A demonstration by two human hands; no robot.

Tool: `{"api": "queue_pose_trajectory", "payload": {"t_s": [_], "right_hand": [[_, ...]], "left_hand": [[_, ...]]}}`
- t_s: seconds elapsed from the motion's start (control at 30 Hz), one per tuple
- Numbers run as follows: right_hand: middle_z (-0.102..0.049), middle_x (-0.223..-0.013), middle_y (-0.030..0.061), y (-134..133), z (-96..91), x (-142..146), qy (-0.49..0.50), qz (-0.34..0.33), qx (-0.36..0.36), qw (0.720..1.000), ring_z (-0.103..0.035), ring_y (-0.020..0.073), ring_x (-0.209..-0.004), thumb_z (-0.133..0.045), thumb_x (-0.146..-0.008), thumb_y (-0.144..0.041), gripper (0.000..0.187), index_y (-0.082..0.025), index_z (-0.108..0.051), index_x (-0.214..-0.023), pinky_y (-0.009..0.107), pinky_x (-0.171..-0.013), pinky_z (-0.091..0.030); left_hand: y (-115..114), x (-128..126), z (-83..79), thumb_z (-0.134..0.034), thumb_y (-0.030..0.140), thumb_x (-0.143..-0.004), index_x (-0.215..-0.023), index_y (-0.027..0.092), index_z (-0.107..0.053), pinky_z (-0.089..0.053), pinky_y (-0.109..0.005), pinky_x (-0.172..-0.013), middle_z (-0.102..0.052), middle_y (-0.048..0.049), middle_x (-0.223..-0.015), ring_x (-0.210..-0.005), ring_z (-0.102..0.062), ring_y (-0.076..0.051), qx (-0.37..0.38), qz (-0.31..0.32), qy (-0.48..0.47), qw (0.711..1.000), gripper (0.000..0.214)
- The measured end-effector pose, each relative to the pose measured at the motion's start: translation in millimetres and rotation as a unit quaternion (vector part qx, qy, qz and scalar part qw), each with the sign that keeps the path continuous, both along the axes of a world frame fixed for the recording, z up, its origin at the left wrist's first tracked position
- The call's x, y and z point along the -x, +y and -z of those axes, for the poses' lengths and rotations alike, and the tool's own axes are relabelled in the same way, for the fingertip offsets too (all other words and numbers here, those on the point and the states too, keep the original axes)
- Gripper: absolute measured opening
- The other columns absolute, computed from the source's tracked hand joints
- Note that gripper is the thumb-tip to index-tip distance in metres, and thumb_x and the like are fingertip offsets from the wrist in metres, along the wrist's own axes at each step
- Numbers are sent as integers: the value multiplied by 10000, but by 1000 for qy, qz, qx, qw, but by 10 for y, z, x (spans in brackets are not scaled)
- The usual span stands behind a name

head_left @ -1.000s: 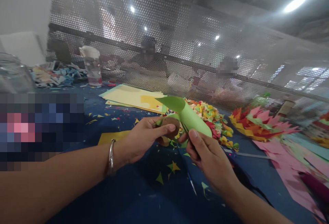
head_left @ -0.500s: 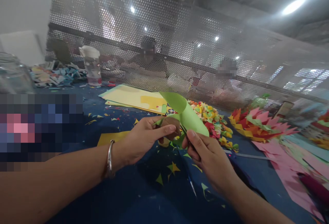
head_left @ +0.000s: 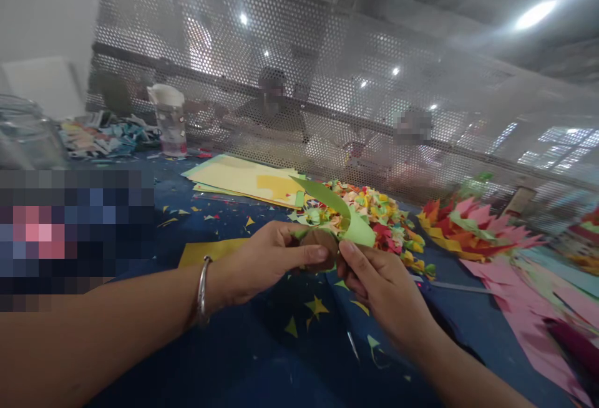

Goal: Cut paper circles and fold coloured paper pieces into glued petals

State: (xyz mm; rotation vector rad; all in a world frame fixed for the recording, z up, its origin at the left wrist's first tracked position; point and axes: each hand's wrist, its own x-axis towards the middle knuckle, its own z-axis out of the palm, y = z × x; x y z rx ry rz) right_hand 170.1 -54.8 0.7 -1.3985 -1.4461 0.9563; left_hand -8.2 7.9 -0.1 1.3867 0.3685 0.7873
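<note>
My left hand (head_left: 274, 255) is closed, its thumb pressing a rounded brown piece (head_left: 318, 251) against light green paper. A loose strip of this green paper (head_left: 339, 205) curls up and away above my fingertips. My right hand (head_left: 374, 271) is closed in a pinch beside the brown piece, touching the paper's edge. A thin dark tool is in its fingers, mostly hidden now, so its kind is unclear. Below my hands, yellow and green paper scraps (head_left: 317, 307) and a thin pen-like object (head_left: 352, 345) lie on the blue table.
Behind my hands lie stacked pale yellow sheets (head_left: 238, 177) and a pile of small coloured paper pieces (head_left: 374, 202). On the right are a pointed paper flower (head_left: 468, 224) and pink sheets (head_left: 510, 308). A cup (head_left: 168, 121) and a glass jar (head_left: 28, 133) stand left, before a perforated screen (head_left: 327, 96).
The green strip has narrowed to a curl and swung lower. My hands have drawn closer together, with the brown piece shifted slightly right. The dark tool is now nearly hidden.
</note>
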Motion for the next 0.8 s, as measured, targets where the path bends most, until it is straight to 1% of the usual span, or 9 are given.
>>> {"api": "queue_pose_trajectory", "payload": {"t_s": [0.17, 0.33, 0.5, 0.63, 0.8], "right_hand": [[-263, -456, -88, 6, -2, -6, -13, -1, -10, 1000, -208, 61, -422, -525, -869, -652, 542, -171, -526, -620, 223, -402, -139], [-275, -465, -81, 13, 6, -21, -38, -5, -24, 999, -225, 68, -427, -506, -882, -646, 542, -176, -525, -614, 227, -406, -159], [-313, -480, -70, 23, 5, -38, -75, 2, -49, 996, -261, 71, -440, -496, -899, -628, 535, -172, -533, -622, 224, -415, -190], [-303, -484, -71, 34, 7, -58, -86, 5, -60, 994, -255, 71, -441, -508, -895, -625, 533, -176, -522, -608, 221, -408, -190], [-299, -492, -69, 46, 19, -70, -92, 4, -68, 993, -251, 74, -444, -507, -899, -616, 530, -177, -528, -605, 220, -406, -193]], "left_hand": [[-10, 15, 5, -638, 224, -856, -772, 121, -665, -354, -222, -667, -561, 8, -727, -691, -464, -89, -23, -2, 16, 1000, 135], [15, 10, 13, -632, 255, -862, -788, 121, -647, -395, -253, -674, -596, -15, -734, -691, -514, -111, -14, 22, 13, 1000, 153], [54, 20, 40, -581, 255, -902, -799, 128, -637, -379, -248, -665, -588, -10, -744, -684, -487, -103, -68, 30, 18, 997, 173], [40, 35, 33, -594, 255, -893, -806, 133, -630, -367, -245, -651, -570, -2, -749, -689, -489, -106, -85, 13, 24, 996, 154], [23, 32, -21, -625, 241, -854, -768, 130, -632, -359, -232, -621, -572, 1, -733, -658, -486, -99, -70, -14, 54, 996, 141]]}}
